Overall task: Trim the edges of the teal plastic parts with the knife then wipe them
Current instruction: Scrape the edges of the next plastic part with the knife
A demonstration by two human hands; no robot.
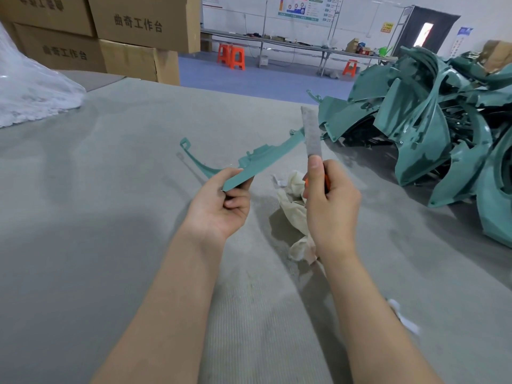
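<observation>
One teal part [243,162] is pinched at its near end by the left hand [221,206] above the table [110,245], the knife [313,139] is gripped upright by the curled right hand [329,206], blade apparently just clear of the edge, while the pile of teal parts [429,120] and the cloth [293,195] lie waiting, so most trimming and wiping is judged still to come.

Two hands are in view: the left hand [221,209] and the right hand [331,209]. One knife [311,131] stands near the middle of the frame, and one long teal part [257,159] lies just left of it. A heap of teal parts [432,120] fills the right side, too tangled to count. One crumpled cloth [293,195] shows at centre. Four cardboard boxes [144,20] sit stacked at the upper left, above one mass of clear plastic wrap [30,87]. The orange stools [231,56] along the top appear to number three: two together and a lone stool [350,67] further right. One white scrap [401,317] lies at the lower right.
</observation>
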